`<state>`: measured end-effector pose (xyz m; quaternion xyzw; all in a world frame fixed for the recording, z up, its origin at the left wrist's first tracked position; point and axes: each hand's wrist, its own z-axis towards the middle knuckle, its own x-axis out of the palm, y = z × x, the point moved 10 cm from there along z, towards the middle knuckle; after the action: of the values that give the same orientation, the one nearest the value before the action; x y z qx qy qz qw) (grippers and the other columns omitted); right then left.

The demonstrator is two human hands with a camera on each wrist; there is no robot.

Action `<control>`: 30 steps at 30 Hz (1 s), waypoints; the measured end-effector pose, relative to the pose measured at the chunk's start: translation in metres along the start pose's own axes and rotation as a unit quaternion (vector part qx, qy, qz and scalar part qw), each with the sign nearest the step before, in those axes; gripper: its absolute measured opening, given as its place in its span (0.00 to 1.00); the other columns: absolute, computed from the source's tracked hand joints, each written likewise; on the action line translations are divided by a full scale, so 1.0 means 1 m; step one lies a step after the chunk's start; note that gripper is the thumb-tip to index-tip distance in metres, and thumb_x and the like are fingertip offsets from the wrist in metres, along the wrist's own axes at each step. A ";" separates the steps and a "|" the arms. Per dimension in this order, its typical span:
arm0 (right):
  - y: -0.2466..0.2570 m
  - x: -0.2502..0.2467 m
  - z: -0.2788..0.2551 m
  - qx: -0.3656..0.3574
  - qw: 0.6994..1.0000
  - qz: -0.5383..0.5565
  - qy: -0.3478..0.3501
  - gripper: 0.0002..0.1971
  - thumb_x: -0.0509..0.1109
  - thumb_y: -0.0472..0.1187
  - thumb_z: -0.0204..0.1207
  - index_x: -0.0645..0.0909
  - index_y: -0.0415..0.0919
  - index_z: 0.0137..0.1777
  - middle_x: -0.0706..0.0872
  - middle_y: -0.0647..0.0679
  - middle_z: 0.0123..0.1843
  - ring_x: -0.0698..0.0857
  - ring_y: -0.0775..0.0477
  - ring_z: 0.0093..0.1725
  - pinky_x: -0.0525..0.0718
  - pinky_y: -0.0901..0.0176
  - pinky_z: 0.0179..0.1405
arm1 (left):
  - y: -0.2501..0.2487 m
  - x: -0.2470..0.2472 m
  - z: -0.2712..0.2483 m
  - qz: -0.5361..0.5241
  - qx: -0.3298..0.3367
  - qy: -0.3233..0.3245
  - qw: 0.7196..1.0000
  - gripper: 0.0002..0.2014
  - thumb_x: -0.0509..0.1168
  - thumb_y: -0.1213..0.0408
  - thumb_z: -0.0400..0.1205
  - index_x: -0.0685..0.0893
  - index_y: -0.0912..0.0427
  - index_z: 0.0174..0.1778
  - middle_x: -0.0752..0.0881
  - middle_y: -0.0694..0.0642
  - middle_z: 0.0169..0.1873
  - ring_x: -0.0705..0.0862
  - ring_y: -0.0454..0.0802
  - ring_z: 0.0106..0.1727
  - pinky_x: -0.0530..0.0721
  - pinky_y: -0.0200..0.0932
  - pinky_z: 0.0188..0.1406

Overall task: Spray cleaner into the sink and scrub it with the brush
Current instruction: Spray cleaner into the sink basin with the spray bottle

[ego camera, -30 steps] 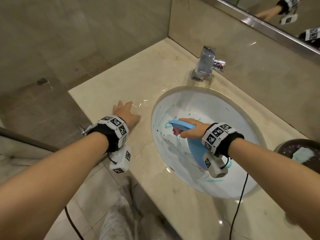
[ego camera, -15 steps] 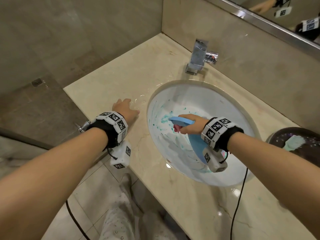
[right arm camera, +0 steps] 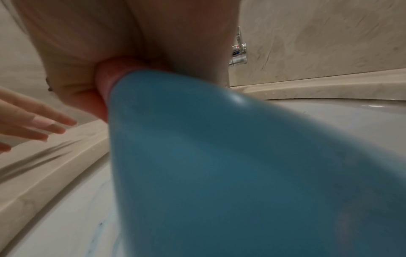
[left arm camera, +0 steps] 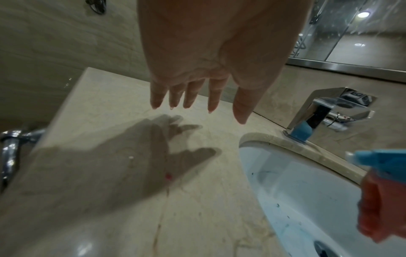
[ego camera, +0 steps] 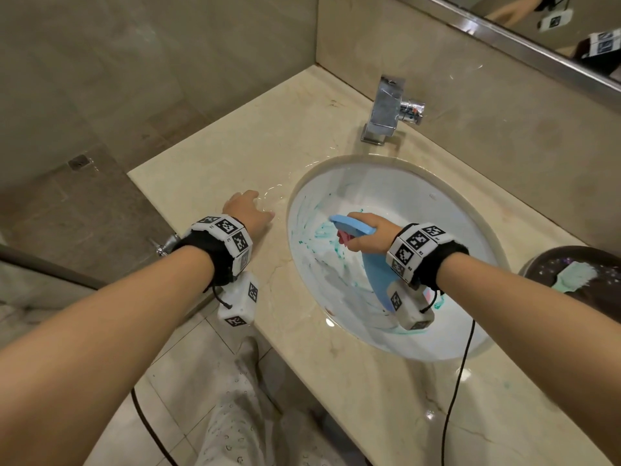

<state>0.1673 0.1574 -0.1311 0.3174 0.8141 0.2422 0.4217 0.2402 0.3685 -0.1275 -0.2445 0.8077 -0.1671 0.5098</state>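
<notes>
My right hand [ego camera: 364, 235] grips a blue spray bottle [ego camera: 376, 280] by its neck, over the white oval sink [ego camera: 396, 183]. The blue nozzle [ego camera: 346, 223] and red trigger [ego camera: 343, 237] point at the left wall of the basin. Teal cleaner streaks [ego camera: 324, 237] mark that wall. The blue bottle [right arm camera: 241, 165] fills the right wrist view. My left hand [ego camera: 247, 210] hovers with straight fingers [left arm camera: 191, 97] just above the beige counter [ego camera: 235, 146], left of the sink, holding nothing. A pale green brush [ego camera: 576, 275] lies in a dark bowl [ego camera: 537, 264] at the right.
A chrome tap [ego camera: 386, 109] stands behind the sink against the back wall. A mirror [ego camera: 571, 25] runs above it. A black cable [ego camera: 460, 381] hangs from my right wrist across the counter's front. The counter ends at the left, with a glass shower partition beyond.
The camera view has shifted a little. The right hand and bottle have stayed over the basin's left side. The left hand has stayed by the sink's left rim.
</notes>
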 end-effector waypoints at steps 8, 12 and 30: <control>-0.014 -0.045 -0.025 0.010 0.992 0.079 -0.100 0.21 0.66 0.41 0.56 0.78 0.31 0.50 0.82 0.32 0.49 0.79 0.43 0.46 0.76 0.53 0.47 | -0.046 -0.005 0.005 0.029 0.054 0.006 0.998 0.27 0.64 0.58 0.82 0.69 0.60 0.77 0.71 0.61 0.75 0.71 0.59 0.74 0.69 0.46 0.70; -0.029 -0.079 -0.045 0.015 0.972 0.141 -0.189 0.07 0.68 0.28 0.71 0.77 0.36 0.48 0.80 0.44 0.44 0.78 0.51 0.39 0.76 0.64 0.39 | -0.087 0.008 0.007 0.036 0.114 0.039 0.992 0.25 0.66 0.59 0.81 0.73 0.60 0.73 0.76 0.61 0.71 0.76 0.58 0.70 0.72 0.45 0.66; -0.009 -0.156 -0.128 0.139 0.835 0.107 -0.522 0.35 0.76 0.49 0.69 0.65 0.35 0.70 0.71 0.40 0.66 0.70 0.44 0.67 0.70 0.53 0.69 | -0.282 0.123 -0.101 0.043 0.509 0.442 0.737 0.44 0.78 0.67 0.68 0.63 0.61 0.78 0.78 0.51 0.63 0.78 0.45 0.63 0.76 0.37 0.64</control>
<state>0.1254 0.0227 0.0133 0.5372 0.4593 -0.0320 0.7067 0.1677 0.0684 -0.0291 0.1882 0.7461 -0.6208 0.1500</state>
